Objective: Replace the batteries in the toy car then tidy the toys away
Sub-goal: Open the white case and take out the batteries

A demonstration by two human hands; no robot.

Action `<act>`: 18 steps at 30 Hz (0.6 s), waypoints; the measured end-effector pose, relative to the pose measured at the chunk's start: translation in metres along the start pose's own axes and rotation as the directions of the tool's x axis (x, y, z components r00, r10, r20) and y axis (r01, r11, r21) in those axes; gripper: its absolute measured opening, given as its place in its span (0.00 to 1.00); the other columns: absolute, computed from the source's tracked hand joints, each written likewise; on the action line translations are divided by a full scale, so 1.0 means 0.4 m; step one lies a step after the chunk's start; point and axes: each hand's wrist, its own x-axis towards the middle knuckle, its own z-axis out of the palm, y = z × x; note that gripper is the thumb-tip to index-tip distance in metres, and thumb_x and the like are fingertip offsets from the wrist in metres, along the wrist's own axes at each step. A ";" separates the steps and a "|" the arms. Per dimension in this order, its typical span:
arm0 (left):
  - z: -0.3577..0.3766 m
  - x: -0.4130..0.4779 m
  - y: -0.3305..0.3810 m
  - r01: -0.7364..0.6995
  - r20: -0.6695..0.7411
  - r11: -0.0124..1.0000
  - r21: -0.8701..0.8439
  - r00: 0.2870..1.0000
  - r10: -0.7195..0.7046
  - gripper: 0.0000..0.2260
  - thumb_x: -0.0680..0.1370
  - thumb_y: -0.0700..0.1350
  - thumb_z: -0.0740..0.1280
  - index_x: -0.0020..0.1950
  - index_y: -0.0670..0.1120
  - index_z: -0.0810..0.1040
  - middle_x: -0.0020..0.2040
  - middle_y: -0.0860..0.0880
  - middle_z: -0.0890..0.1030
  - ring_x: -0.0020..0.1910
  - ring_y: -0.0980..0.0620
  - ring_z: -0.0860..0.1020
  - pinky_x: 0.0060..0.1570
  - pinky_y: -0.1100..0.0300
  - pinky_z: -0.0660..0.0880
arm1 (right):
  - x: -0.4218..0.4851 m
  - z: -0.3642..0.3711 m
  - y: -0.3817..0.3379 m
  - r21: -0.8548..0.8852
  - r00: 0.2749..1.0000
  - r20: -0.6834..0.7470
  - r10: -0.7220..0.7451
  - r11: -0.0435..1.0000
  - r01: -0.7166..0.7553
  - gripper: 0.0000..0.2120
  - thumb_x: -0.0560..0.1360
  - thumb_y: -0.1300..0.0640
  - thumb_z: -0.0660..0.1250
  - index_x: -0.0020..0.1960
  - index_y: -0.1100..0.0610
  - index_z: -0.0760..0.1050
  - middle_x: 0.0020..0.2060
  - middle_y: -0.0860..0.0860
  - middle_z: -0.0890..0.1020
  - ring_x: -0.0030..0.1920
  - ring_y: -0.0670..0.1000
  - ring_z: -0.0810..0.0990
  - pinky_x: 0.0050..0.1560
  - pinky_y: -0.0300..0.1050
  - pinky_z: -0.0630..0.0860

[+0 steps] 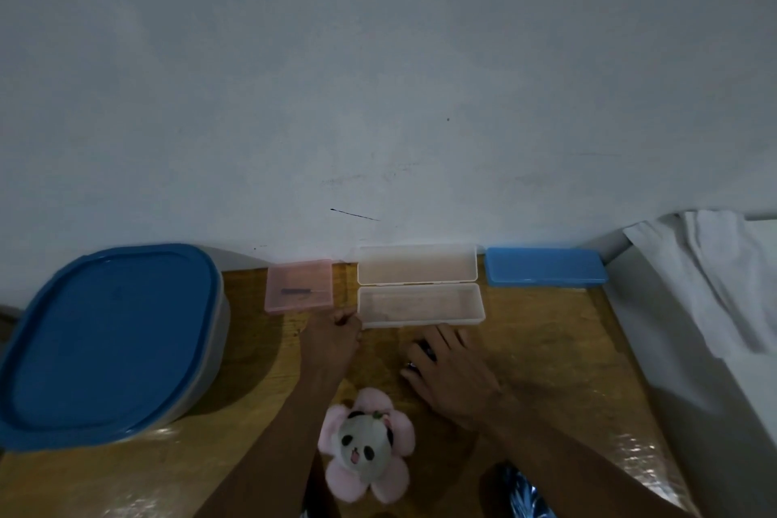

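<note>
My left hand rests on the wooden table, its fingers curled around the near left corner of an open clear plastic case. My right hand lies palm down just in front of that case, fingers spread over small dark objects that look like batteries. The hand hides most of them, and whether it grips them is hidden. A shiny blue and silver thing, possibly the toy car, shows at the bottom edge below my right forearm. A pink flower-shaped panda plush lies between my forearms.
A large tub with a blue lid fills the left side. A small pink box with a thin dark tool inside stands by the wall, and a shut blue case at the back right. White cloth drapes beside the table's right edge.
</note>
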 end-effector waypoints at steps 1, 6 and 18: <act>0.000 0.000 0.001 0.002 0.000 1.000 0.000 1.000 -0.002 0.09 0.78 0.38 0.66 0.56 0.42 0.83 0.36 0.47 0.83 0.36 0.50 0.80 0.41 0.55 0.79 | -0.001 -0.004 0.000 0.013 1.000 0.026 -0.001 1.000 0.001 0.18 0.78 0.40 0.51 0.60 0.48 0.71 0.57 0.52 0.76 0.56 0.52 0.76 0.53 0.50 0.75; 0.000 -0.005 0.002 -0.019 0.007 1.000 0.017 1.000 0.019 0.09 0.78 0.38 0.66 0.57 0.43 0.82 0.38 0.46 0.84 0.38 0.49 0.81 0.43 0.52 0.80 | -0.011 -0.009 -0.003 0.106 0.996 -0.077 0.041 0.994 -0.033 0.18 0.77 0.37 0.53 0.57 0.47 0.70 0.56 0.50 0.76 0.55 0.51 0.75 0.53 0.48 0.75; -0.008 -0.007 -0.002 0.010 0.059 0.991 -0.137 0.998 -0.002 0.13 0.78 0.33 0.65 0.62 0.41 0.79 0.45 0.46 0.83 0.45 0.47 0.82 0.50 0.49 0.82 | 0.119 -0.164 0.140 0.651 0.737 -0.175 0.653 0.639 -0.411 0.11 0.80 0.56 0.61 0.62 0.57 0.71 0.56 0.55 0.80 0.52 0.54 0.79 0.50 0.43 0.73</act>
